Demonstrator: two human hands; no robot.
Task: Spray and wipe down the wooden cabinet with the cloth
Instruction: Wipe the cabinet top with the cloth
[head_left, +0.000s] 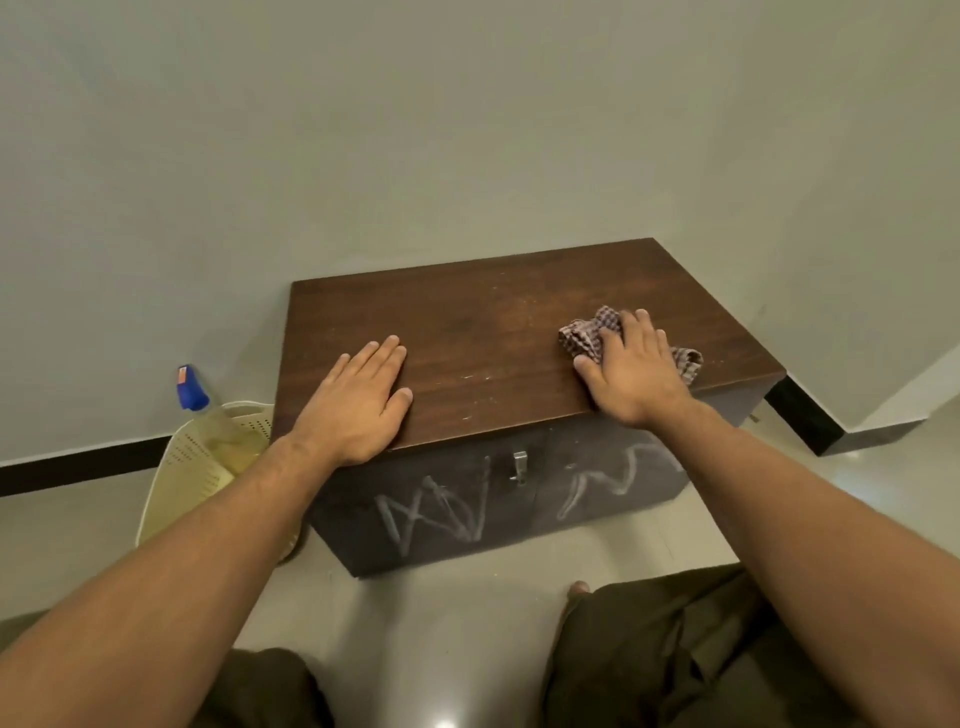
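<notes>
Low dark-brown wooden cabinet (493, 338) stands on the pale tiled floor (441, 623) against the grey wall (363, 130), its top scattered with faint pale specks and its dark front marked with chalky white scribbles (436, 506) on either side of a small metal latch (519, 466). The person's left hand (358, 402) lies flat and open, palm down, on the near left edge of the top. The right hand (631, 371) presses a crumpled brown-and-white checked cloth (597, 330) onto the right part of the top, fingers spread over it. Left of the cabinet, a blue-capped spray bottle of yellowish liquid (208, 415) stands in a cream perforated plastic basket (192, 483).
</notes>
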